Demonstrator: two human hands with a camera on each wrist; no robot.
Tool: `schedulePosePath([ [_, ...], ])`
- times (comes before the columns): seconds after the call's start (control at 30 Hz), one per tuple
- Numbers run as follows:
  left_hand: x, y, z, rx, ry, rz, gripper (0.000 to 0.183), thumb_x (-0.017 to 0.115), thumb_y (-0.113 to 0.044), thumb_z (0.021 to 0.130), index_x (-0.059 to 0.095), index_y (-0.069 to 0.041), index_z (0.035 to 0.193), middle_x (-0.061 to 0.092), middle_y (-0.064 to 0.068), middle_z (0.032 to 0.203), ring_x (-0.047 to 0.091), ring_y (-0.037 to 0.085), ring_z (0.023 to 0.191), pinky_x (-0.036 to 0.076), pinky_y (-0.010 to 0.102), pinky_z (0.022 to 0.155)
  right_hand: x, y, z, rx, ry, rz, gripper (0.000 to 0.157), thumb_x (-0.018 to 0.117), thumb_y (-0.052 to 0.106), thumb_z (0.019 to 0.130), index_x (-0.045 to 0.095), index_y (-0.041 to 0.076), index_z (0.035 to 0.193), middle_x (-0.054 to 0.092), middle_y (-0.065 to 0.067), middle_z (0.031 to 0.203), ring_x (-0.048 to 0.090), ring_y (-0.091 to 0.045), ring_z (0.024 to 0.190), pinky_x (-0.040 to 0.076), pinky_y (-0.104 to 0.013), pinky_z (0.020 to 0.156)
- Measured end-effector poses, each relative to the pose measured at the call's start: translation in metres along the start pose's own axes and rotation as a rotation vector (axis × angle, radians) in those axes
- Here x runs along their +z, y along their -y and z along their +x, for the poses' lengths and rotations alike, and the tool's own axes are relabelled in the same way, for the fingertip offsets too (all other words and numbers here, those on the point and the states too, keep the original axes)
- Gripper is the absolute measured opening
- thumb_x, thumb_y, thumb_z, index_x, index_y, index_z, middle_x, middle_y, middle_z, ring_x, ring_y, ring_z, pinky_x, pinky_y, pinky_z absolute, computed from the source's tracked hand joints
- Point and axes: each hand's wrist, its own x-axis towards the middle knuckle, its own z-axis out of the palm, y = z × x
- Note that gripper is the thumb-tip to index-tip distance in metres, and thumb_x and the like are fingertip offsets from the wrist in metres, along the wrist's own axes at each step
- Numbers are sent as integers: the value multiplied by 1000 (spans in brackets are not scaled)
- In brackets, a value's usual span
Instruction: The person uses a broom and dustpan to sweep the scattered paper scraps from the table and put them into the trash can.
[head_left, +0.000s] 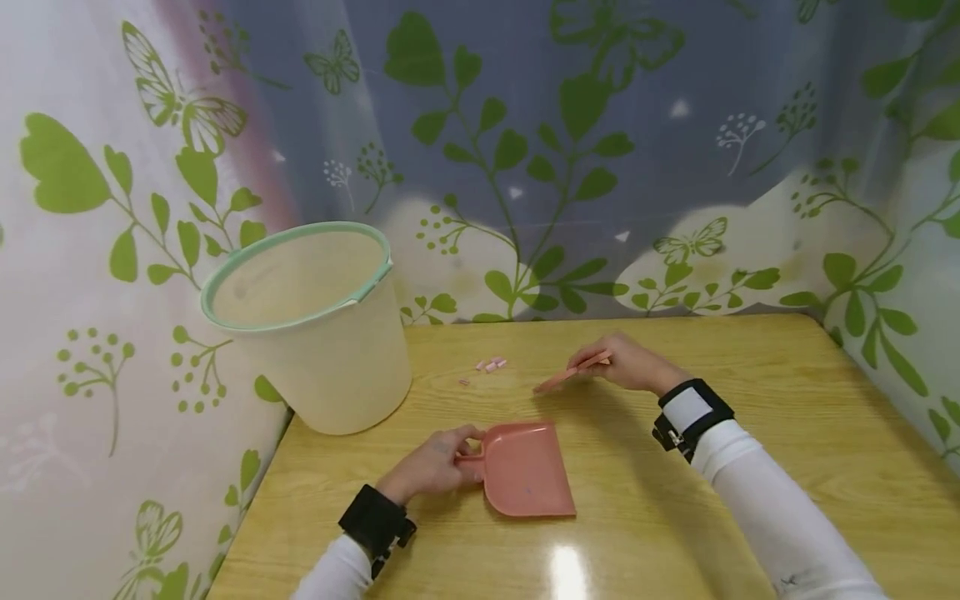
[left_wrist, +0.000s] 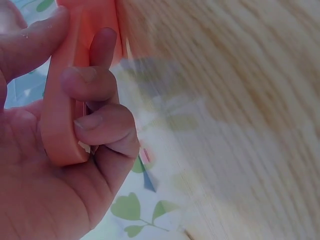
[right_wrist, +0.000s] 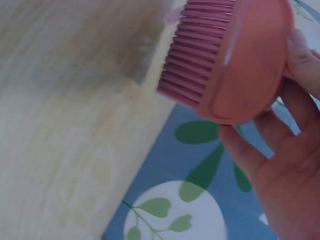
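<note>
My left hand [head_left: 438, 462] grips the handle of a pink dustpan [head_left: 528, 475], whose wide edge faces right. In the left wrist view, fingers curl round the dustpan's handle [left_wrist: 62, 115]. My right hand [head_left: 626, 364] holds a small pink brush [head_left: 573, 371] above the far part of the table. Seen from the right wrist, the brush [right_wrist: 255, 60] has pink bristles [right_wrist: 197, 47], with the thumb and fingers at its back edge. Several small pale pink pieces [head_left: 491, 365] lie on the table between the bucket and the brush.
A cream bucket [head_left: 337, 367] with a green rim stands at the table's left edge. The wooden table [head_left: 750, 500] meets a curtain [head_left: 465, 167] printed with green leaves and butterflies along its back and sides.
</note>
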Motion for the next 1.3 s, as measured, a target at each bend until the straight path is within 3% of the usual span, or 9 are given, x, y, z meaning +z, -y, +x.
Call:
schedulePosePath([
  [0.17, 1, 0, 2, -12, 6, -5, 53, 76, -23, 87, 55, -13, 135, 62, 9, 108, 58, 21, 95, 49, 34, 77, 4, 1, -13, 58, 28, 15, 13, 67, 7, 93, 75, 5, 104, 73, -12, 105, 67, -26, 97, 54, -41, 81],
  [0.23, 1, 0, 2, -14, 3, -7, 52, 75, -22, 87, 55, -12, 134, 63, 9, 108, 58, 21, 96, 50, 35, 79, 0, 4, -18, 104, 16, 60, 9, 65, 8, 95, 70, 6, 88, 71, -15, 107, 65, -29, 101, 53, -42, 82],
  [0.3, 0, -1, 2, -18, 2, -9, 51, 75, -22, 88, 55, -12, 134, 63, 9, 108, 59, 22, 96, 50, 37, 80, -5, 7, -21, 145, -22, 93, 26, 64, 7, 96, 52, 8, 73, 70, -17, 110, 64, -31, 105, 52, -41, 83],
  [0.4, -2, -2, 2, -12, -1, 2, 51, 75, -23, 88, 55, -11, 134, 64, 9, 107, 59, 22, 98, 49, 37, 82, -9, 9, -21, 173, -94, 114, 44, 60, 6, 98, 23, 7, 74, 68, -23, 113, 62, -35, 109, 47, -38, 75],
  [0.57, -4, -2, 3, 3, -4, 5, 53, 75, -22, 88, 54, -10, 135, 64, 10, 108, 59, 23, 98, 49, 38, 82, 5, 2, -17, 161, -200, -73, 11, 62, 9, 97, 63, 1, 90, 72, -16, 103, 67, -24, 84, 44, -35, 66],
  [0.67, -3, -2, 3, -6, -7, 2, 53, 75, -21, 87, 54, -10, 134, 64, 11, 108, 59, 24, 98, 49, 39, 82, 20, -3, -15, 110, -211, -190, 21, 66, 11, 94, 73, 4, 113, 74, -11, 99, 67, -22, 79, 52, -38, 70],
  [0.73, -2, -2, 2, -16, -9, -1, 52, 75, -21, 87, 55, -10, 133, 64, 11, 108, 59, 24, 98, 49, 40, 83, 29, -3, -15, 85, -204, -201, 20, 69, 11, 93, 74, 5, 111, 74, -10, 100, 68, -20, 83, 53, -39, 73],
  [1.03, -1, -1, 1, -27, -19, 23, 51, 76, -18, 87, 54, -8, 132, 63, 11, 106, 58, 22, 92, 48, 38, 78, 52, 34, -33, 102, -202, -183, 12, 67, 19, 95, 74, 11, 92, 59, 5, 65, 33, -2, 46, 29, -20, 49],
  [1.3, -1, -7, 5, -40, -13, 27, 51, 74, -20, 89, 53, -9, 134, 63, 10, 106, 57, 21, 89, 47, 35, 75, 83, 74, -38, 136, -371, -62, 48, 64, 23, 98, 38, 24, 57, 27, 14, 44, 27, 3, 33, 26, -15, 37],
])
